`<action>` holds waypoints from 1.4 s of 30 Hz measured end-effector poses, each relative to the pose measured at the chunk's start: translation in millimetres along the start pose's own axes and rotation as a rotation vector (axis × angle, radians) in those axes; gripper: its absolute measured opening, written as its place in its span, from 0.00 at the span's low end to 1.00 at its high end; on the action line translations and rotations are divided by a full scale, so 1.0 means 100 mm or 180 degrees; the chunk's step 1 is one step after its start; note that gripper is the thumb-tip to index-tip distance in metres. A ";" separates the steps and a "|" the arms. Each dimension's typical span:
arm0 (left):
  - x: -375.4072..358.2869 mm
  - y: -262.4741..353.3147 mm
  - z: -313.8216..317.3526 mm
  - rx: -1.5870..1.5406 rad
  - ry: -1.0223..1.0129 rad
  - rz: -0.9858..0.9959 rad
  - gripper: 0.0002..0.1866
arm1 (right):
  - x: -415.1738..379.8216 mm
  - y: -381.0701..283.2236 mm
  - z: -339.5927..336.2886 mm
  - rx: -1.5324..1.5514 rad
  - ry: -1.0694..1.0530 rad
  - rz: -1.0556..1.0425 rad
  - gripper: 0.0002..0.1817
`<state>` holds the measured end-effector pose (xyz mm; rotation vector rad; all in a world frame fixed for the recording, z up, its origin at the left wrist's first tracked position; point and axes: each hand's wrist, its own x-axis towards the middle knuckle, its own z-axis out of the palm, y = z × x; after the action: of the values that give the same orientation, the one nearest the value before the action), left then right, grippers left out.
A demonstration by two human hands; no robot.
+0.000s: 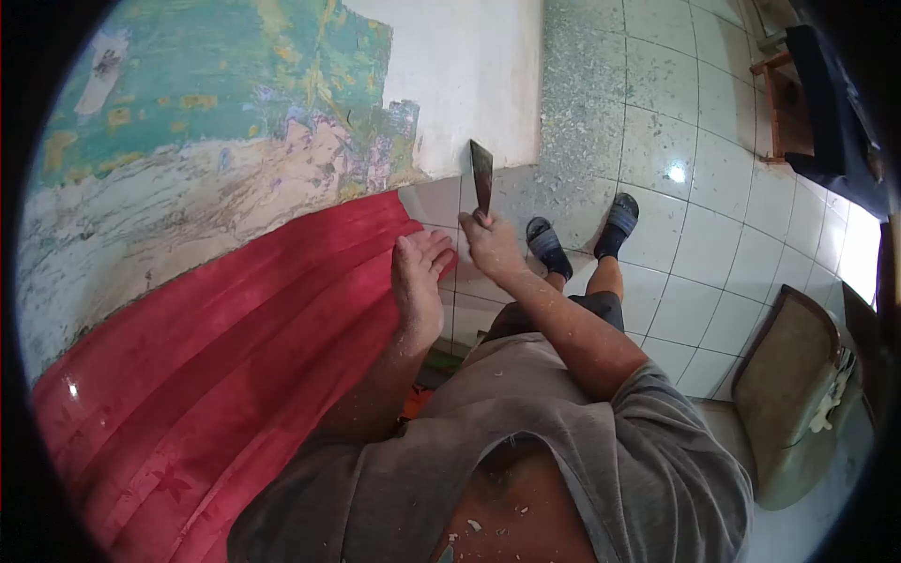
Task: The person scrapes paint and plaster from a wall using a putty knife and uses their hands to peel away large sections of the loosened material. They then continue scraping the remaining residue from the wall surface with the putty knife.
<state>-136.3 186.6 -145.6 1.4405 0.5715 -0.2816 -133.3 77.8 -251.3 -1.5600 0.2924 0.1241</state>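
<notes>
My right hand (494, 251) grips the handle of a putty knife (481, 174), its wide blade pointing up and away from me. The blade's tip overlaps the lower edge of the bare white part of the wall (469, 84). My left hand (419, 281) is raised with its fingers stretched out and holds nothing. It hovers in front of a red curtain (235, 347). Left of the white part, the wall carries patchy green paint (328, 75) with yellow and pinkish spots. Pale dust coats both hands and forearms.
Paint flakes (572, 103) litter the white tiled floor (657, 150) along the wall. My sandalled feet (582, 230) stand on the tiles. A chair with a dark frame (788, 385) is at the right, and a wooden stool (771, 108) with dark cloth (831, 113) stands farther back.
</notes>
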 end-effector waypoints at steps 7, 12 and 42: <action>0.01 -0.02 -0.01 0.0180 -0.0182 0.0304 0.32 | 0.13 -0.28 0.11 -0.1368 0.0145 -0.1810 0.17; 0.00 0.03 0.10 0.0401 -0.0389 0.0417 0.28 | 0.04 -0.73 -0.59 0.1249 -0.1368 0.1254 0.13; 0.09 0.06 0.30 0.0403 -0.0778 -0.0099 0.30 | -0.48 -0.72 -1.01 -0.0998 -0.0122 0.0244 0.16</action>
<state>-120.2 159.0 -144.6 1.4932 0.3824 -0.5186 -171.4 -18.4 -167.9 -1.8550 0.3135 0.2696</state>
